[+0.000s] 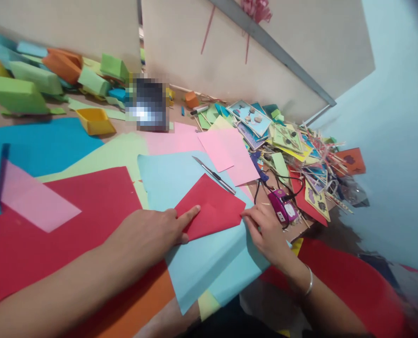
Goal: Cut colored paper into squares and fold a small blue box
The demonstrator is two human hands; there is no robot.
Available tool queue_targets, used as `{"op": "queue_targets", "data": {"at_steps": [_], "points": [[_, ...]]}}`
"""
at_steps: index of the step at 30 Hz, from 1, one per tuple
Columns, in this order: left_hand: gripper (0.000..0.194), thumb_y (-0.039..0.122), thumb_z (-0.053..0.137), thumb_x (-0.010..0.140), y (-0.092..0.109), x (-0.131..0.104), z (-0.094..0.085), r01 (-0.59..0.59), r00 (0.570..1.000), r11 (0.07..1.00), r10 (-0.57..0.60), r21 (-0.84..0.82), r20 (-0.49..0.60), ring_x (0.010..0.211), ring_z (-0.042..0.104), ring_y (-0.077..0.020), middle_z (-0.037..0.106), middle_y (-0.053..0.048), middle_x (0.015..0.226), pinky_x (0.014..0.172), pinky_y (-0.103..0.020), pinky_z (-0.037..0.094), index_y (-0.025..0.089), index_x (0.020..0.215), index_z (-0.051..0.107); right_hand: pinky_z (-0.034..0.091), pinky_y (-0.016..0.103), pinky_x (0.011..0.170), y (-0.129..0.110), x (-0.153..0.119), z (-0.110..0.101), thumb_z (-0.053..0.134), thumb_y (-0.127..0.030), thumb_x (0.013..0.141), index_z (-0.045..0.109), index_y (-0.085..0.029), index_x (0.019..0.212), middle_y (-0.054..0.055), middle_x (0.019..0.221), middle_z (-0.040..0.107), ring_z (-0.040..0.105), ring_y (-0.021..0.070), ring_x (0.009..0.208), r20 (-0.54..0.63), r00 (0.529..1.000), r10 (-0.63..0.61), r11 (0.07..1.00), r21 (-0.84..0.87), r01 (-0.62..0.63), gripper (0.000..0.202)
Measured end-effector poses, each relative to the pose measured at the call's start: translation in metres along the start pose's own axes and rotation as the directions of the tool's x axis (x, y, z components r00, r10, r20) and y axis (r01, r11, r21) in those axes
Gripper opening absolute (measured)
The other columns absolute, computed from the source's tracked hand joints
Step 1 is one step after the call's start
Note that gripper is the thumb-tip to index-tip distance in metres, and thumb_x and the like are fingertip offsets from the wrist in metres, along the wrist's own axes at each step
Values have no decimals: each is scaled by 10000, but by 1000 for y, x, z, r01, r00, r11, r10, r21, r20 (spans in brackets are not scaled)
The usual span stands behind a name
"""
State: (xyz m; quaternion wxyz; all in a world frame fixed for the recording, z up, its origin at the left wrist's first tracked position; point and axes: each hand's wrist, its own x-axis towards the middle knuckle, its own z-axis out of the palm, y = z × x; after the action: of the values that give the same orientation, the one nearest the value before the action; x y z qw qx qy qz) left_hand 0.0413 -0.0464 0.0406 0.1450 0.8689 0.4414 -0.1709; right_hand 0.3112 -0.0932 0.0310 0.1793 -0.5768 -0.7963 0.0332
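Note:
A folded piece of red paper [212, 206] lies on a large light blue sheet [209, 263]. My left hand [163, 230] rests at its left side, the index finger stretched out and pressing on the red surface, the thumb by its lower edge. At the right corner of that paper, my right hand [261, 230] has thumb and fingertips pinched together on the edge. Just beyond the red piece, a slim craft knife [214, 174] lies slantwise on the blue sheet.
Large red [99, 197] and pink sheets [230, 155] spread around. Folded paper boxes [92, 80] line the back left. To the right are a purple corded device [282, 206], a blue glue gun [258, 164], and piled cards and sticks [289, 136]. A pixelated patch hides one object.

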Motion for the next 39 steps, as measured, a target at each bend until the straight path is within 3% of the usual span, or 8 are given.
{"op": "queue_targets", "data": {"at_steps": [5,11,13,16,20,27,34,39], "points": [[578,359,412,1034,0,0,0,14,999,999,-15,30,30,791,732,-366,720,-126,994,469,-324,364,350,1576,211,336,230,529,-7,6,-8,558,-235,915,617,-185,812,-52,593,512,476,110,553,360,903,236,901,267,-342,129],[586,376,419,1030,0,1,-1,12,998,1000,-14,25,53,808,734,-357,720,-114,1008,462,-318,334,367,1578,209,276,234,535,-11,14,-8,594,-169,866,548,-186,726,-61,578,486,446,101,544,437,854,282,947,17,-321,149],[584,380,429,1025,-1,2,-1,11,999,1000,-12,21,43,801,736,-351,722,-116,1002,453,-313,326,366,1575,232,289,253,547,-18,12,-8,577,-142,880,570,-179,736,-33,609,523,468,121,568,367,905,217,976,-105,-191,149],[574,370,455,1011,-2,2,1,1,1000,1000,-1,16,7,787,737,-338,729,-120,973,448,-300,329,345,1563,300,378,305,643,-41,8,-4,515,-144,945,630,-155,783,59,759,613,530,184,705,152,980,-126,955,-249,161,199],[561,339,485,1000,-3,0,7,-29,993,999,32,26,-110,747,737,-302,736,-122,940,456,-269,331,312,1547,365,451,380,764,-78,4,12,503,-493,994,650,-73,1146,155,1019,644,537,258,907,103,871,-481,844,-216,492,470],[557,317,513,987,-3,-2,10,-19,993,1000,16,-23,-120,696,728,-300,735,-143,927,495,-266,406,307,1532,396,415,389,664,-83,-11,30,633,-672,824,604,12,1271,108,841,606,475,243,783,170,930,-326,881,-301,364,817],[564,321,460,1012,0,-2,-1,16,1000,1000,-16,-24,-11,747,738,-345,738,-139,968,486,-292,437,348,1554,307,366,391,621,-37,-35,9,638,-500,909,659,25,1189,114,787,593,455,251,743,98,984,-150,831,-526,179,596],[561,329,434,1018,-1,-2,-2,8,1000,1000,-8,7,-3,761,733,-345,735,-130,970,460,-291,390,320,1564,304,444,409,695,-34,-28,-6,503,-311,1005,677,-9,1169,145,845,629,523,263,804,-22,981,-192,865,-477,159,385]]}}
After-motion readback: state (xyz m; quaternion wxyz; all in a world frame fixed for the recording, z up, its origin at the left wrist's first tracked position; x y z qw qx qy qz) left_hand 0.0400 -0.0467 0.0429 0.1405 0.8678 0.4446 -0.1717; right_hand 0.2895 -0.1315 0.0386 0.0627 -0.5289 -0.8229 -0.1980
